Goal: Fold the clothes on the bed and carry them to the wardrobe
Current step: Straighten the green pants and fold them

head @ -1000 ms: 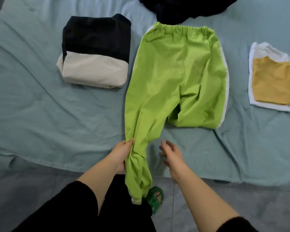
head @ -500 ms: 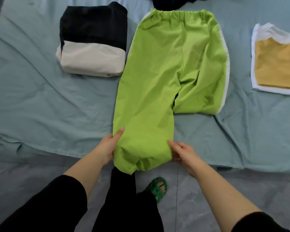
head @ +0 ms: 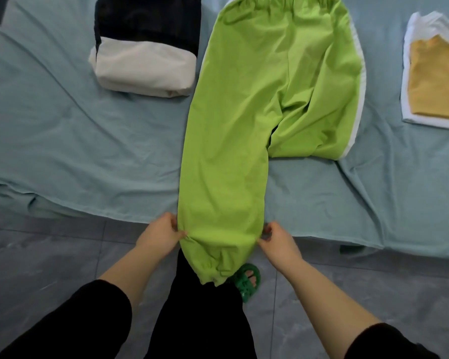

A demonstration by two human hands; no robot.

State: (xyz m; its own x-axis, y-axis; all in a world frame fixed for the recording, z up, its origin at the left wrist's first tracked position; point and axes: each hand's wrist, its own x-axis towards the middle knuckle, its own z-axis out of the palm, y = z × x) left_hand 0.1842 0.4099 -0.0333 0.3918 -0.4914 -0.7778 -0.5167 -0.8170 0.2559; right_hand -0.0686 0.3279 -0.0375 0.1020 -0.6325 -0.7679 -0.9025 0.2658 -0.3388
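Lime-green trousers (head: 257, 99) with white side stripes lie on the bed, waistband at the far side. One leg stretches flat toward me and its cuff hangs over the bed's near edge; the other leg lies folded back on the right. My left hand (head: 161, 234) pinches the left side of the stretched leg near the cuff. My right hand (head: 276, 238) pinches its right side. The leg is pulled wide between both hands.
A folded black and cream garment (head: 145, 53) lies left of the trousers. A folded white and mustard garment (head: 436, 76) lies at the right. The teal sheet (head: 62, 130) covers the bed. Grey floor tiles, my black trouser legs and a green sandal (head: 246, 281) are below.
The bunched trouser leg has been spread flat and drawn toward me over the bed's edge. My hands moved apart to its two sides and now pinch it.
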